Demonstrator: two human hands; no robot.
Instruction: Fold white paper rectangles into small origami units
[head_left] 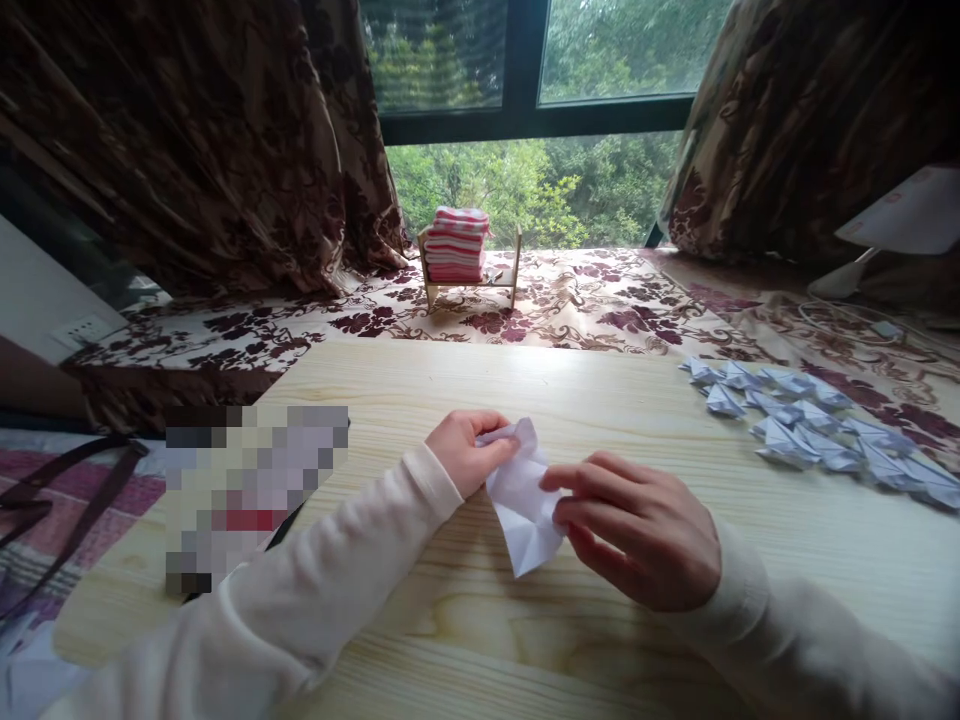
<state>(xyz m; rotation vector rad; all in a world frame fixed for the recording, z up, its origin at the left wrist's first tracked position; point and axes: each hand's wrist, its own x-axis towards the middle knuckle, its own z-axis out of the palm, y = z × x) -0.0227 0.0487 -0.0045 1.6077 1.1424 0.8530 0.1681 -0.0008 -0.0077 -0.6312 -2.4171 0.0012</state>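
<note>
A creased sheet of white paper (521,510), partly folded, is held between my two hands above the wooden table. My left hand (471,450) pinches its upper left part, thumb on top and the other fingers behind. On the right side of the sheet, my right hand (637,525) grips the edge with its fingertips; the thumb is mostly hidden beneath the fingers. Creases run across the paper, and its lower corner points toward me.
Several folded white paper pieces (817,425) lie at the table's (420,390) right edge. A blurred-out flat object (255,490) is at the left. Beyond, striped cloths (456,245) are stacked on a small wooden rack (517,265). A lamp (904,215) stands far right.
</note>
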